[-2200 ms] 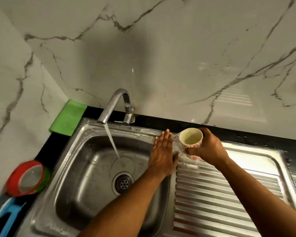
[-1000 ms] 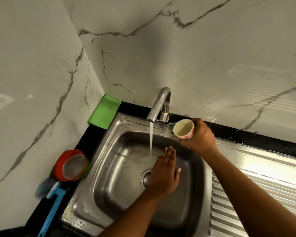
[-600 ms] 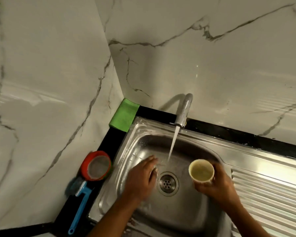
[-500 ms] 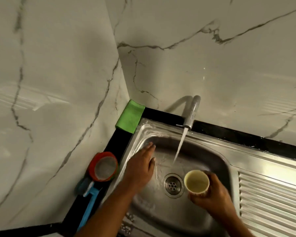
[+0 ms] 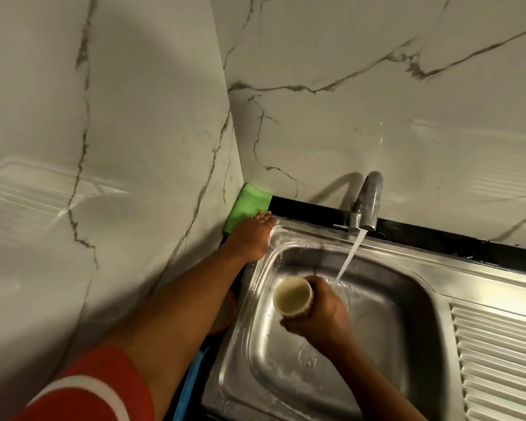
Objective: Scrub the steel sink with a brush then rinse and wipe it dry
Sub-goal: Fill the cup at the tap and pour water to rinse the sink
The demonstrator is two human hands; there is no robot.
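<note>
Rinse step in hand, I judge. Water (image 5: 349, 253) runs from the tap (image 5: 366, 202) into the sink (image 5: 407, 299). My left hand (image 5: 251, 238) lies flat, fingers straight, on the sink's far left rim corner, fingertips touching the green cloth (image 5: 248, 205). My right hand (image 5: 319, 314) grasps the cup (image 5: 292, 296) over the basin, just beside the stream. Next move calls for filling the cup and pouring over that corner.

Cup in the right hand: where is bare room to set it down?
The ribbed drainboard right of the basin is bare. The left counter strip is crowded: left hand by the green cloth, red strainer and blue brush under the forearm. Cup is over the basin.
</note>
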